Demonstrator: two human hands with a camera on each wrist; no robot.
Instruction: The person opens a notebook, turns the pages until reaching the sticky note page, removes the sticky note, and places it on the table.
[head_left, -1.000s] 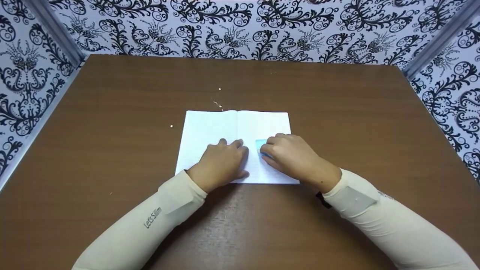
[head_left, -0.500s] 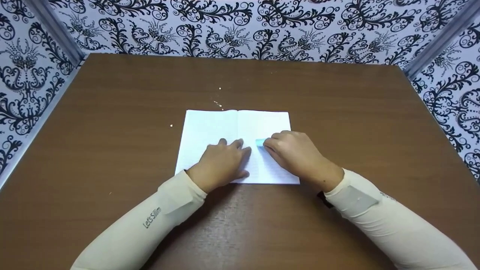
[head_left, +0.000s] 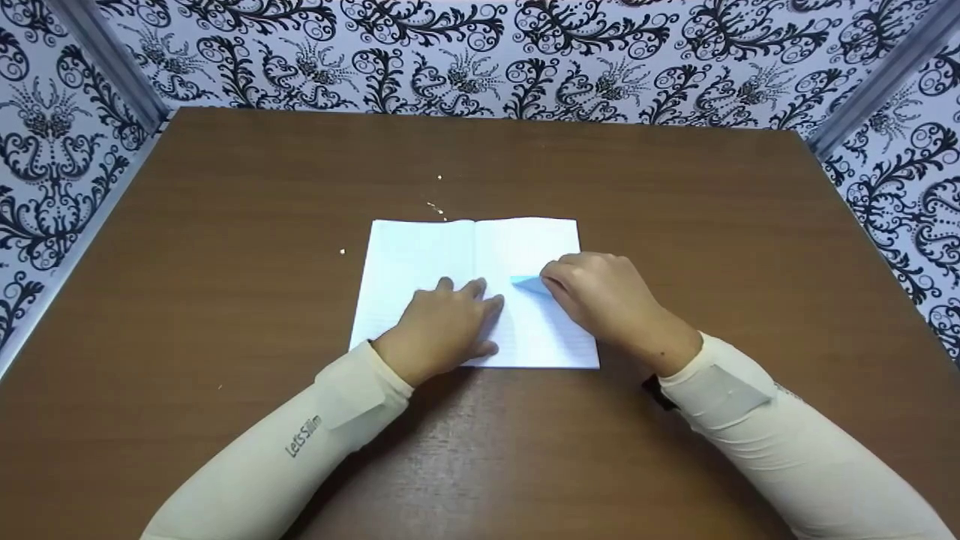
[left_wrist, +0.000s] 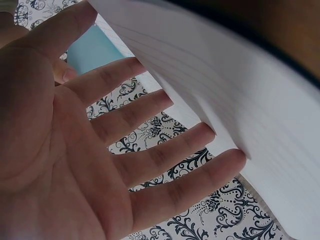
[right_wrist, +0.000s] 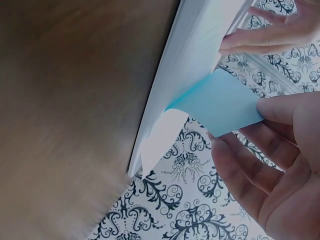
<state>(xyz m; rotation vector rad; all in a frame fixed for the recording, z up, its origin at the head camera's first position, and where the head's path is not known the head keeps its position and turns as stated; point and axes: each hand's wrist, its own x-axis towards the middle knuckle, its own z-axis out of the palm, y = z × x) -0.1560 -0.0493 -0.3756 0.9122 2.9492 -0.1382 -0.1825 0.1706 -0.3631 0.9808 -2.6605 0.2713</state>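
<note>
An open notebook [head_left: 420,251] with lined white pages lies on the table. On its right page a light blue sticky note [head_left: 529,284] stands lifted from the paper, one edge still against the page. My right hand [head_left: 611,296] pinches the note's free edge between thumb and fingers. In the right wrist view the sticky note [right_wrist: 217,102] bends away from the page toward my right hand [right_wrist: 285,160]. My left hand [head_left: 442,326] rests across the left page and the fold, fingers spread. The left wrist view shows the fingertips of my left hand [left_wrist: 115,145] pressing on the paper.
The brown wooden table [head_left: 262,172] extends around the notebook on all sides. A few small pale crumbs [head_left: 436,208] lie beyond and left of it. Behind the table is a wall with black-and-white scroll patterns [head_left: 465,67].
My right hand has risen and moved slightly right and away, lifting the sticky note off the page. The right page's far edge has bowed up a little. My left hand stays nearly still.
</note>
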